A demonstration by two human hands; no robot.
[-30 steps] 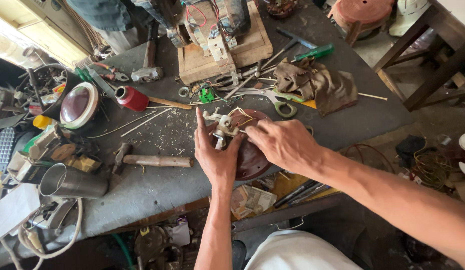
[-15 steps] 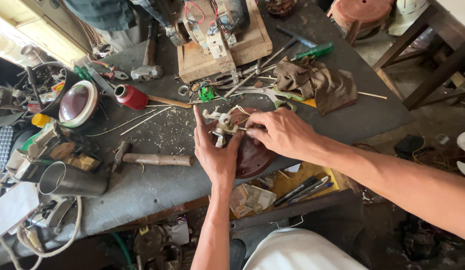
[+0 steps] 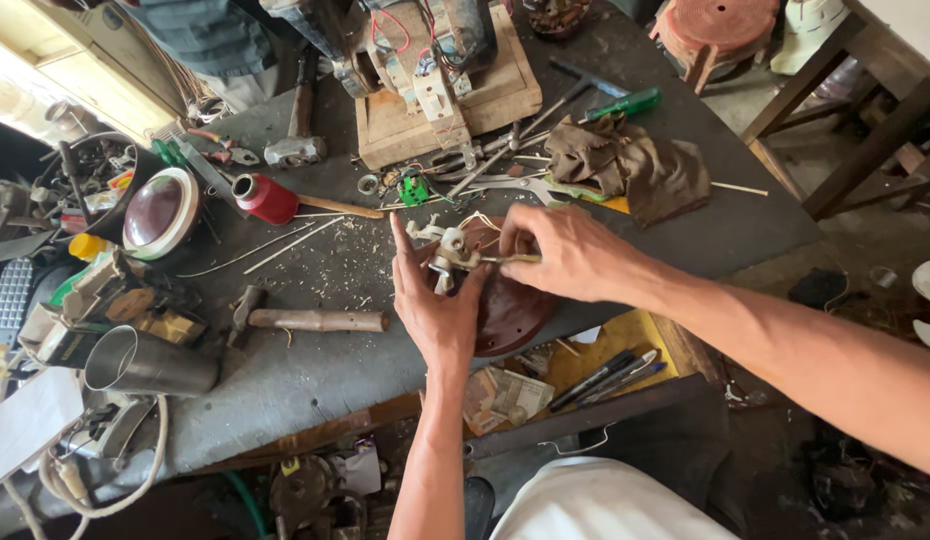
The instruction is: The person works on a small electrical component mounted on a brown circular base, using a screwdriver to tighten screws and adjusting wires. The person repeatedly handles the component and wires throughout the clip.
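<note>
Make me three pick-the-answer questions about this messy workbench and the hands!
1. Where does the wooden-handled hammer lie?
A. left of the left hand
B. on the brown rag
C. on the floor

2. What colour is the screwdriver handle near the rag?
A. green
B. pink
C. white

3. What is the right hand doing?
A. resting flat and empty
B. pinching a thin tool at the small white part
C. gripping the hammer

Answers: 1 A, the hammer lies on the bench left of that hand. 2 A, it is plainly green. 3 B, its fingers close on the tool.
</note>
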